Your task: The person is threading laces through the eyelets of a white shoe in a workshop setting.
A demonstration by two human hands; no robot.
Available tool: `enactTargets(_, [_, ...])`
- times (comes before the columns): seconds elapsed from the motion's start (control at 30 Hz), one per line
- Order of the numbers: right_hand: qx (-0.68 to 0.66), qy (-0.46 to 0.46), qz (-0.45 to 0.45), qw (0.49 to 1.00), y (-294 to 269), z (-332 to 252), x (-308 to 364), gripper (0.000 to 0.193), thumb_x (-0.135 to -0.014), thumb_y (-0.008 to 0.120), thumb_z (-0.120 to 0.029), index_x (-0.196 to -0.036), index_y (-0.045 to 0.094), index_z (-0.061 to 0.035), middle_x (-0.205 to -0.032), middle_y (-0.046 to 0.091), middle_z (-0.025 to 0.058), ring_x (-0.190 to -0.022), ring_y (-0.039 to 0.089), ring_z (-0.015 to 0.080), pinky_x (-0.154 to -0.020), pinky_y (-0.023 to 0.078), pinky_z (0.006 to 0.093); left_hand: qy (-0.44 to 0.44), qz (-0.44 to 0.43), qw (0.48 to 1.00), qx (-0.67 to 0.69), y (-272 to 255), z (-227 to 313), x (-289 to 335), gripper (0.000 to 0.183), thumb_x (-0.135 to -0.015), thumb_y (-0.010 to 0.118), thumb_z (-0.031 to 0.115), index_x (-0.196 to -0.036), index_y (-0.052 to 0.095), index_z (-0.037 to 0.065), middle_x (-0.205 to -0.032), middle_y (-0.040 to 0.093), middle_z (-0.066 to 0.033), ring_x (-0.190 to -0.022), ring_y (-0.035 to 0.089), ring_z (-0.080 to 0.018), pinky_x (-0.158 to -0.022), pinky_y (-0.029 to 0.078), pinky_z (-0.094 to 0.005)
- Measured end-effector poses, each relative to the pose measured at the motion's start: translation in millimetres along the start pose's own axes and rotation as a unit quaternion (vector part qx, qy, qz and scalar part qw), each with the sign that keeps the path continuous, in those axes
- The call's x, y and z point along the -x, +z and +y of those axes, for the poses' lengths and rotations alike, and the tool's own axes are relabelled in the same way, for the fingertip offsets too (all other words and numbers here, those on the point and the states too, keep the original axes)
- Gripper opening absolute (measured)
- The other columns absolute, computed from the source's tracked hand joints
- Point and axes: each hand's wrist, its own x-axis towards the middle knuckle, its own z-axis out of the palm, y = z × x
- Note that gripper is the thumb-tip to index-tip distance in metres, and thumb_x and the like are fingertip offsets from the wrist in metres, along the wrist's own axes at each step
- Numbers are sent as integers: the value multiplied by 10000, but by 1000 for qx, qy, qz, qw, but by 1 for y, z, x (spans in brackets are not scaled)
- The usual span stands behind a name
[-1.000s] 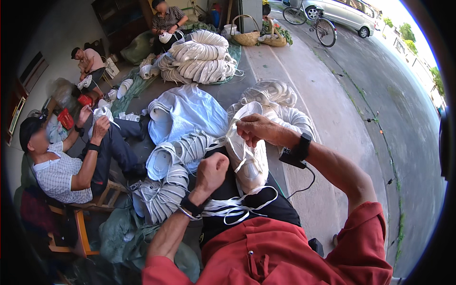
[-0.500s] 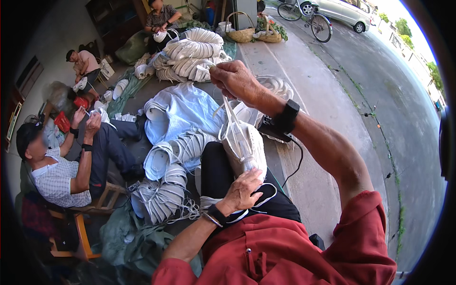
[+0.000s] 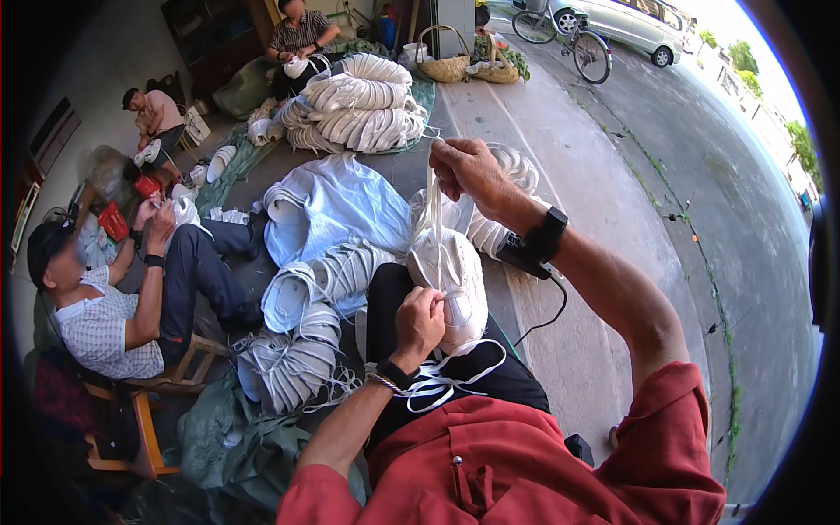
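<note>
A white shoe upper point(image 3: 468, 302) rests on my dark-trousered thigh, its rounded toe end toward me. Above its far end, my right hand point(image 3: 477, 178) is closed on a white shoelace point(image 3: 435, 210) and draws it upward in long strands. My left hand point(image 3: 420, 322) lies along the shoe's left side, with thumb and finger pinched on the lace at the lacing rows. Loose white laces point(image 3: 455, 378) trail over my lap below the toe.
Rows of nested white shoe uppers point(image 3: 297, 359) lie to my left, beside a pale blue cloth point(image 3: 332, 206). Bigger stacks point(image 3: 359, 101) stand farther back. A black box with a cable point(image 3: 525, 254) is right of the shoe. A seated co-worker point(image 3: 114, 297) handles white material at left.
My right hand has moved right and slightly down, still holding the lace. My left hand has gone from lying flat on the toe to pinching at the lacing. The shoe's toe has turned toward me.
</note>
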Motion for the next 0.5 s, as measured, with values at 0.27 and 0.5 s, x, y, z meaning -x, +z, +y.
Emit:
enactTargets(0.27, [3, 16, -21, 1000, 7, -1, 11, 357, -935, 443, -305, -719, 508, -28, -558, 422, -23, -458, 431, 74, -405, 344, 220, -48, 2, 997, -52, 18, -9, -7, 104, -712, 642, 60, -758, 551, 45, -668, 565, -83, -595, 572, -240, -543, 452, -341])
enactTargets(0.5, [-19, 6, -25, 999, 8, 0, 10, 349, -919, 437, -244, -717, 546, 19, -531, 480, 17, -424, 469, 95, -373, 359, 233, -71, -2, 997, -32, 21, -16, -11, 88, -696, 635, 73, -723, 553, 54, -654, 573, -83, -577, 577, -236, -544, 459, -340])
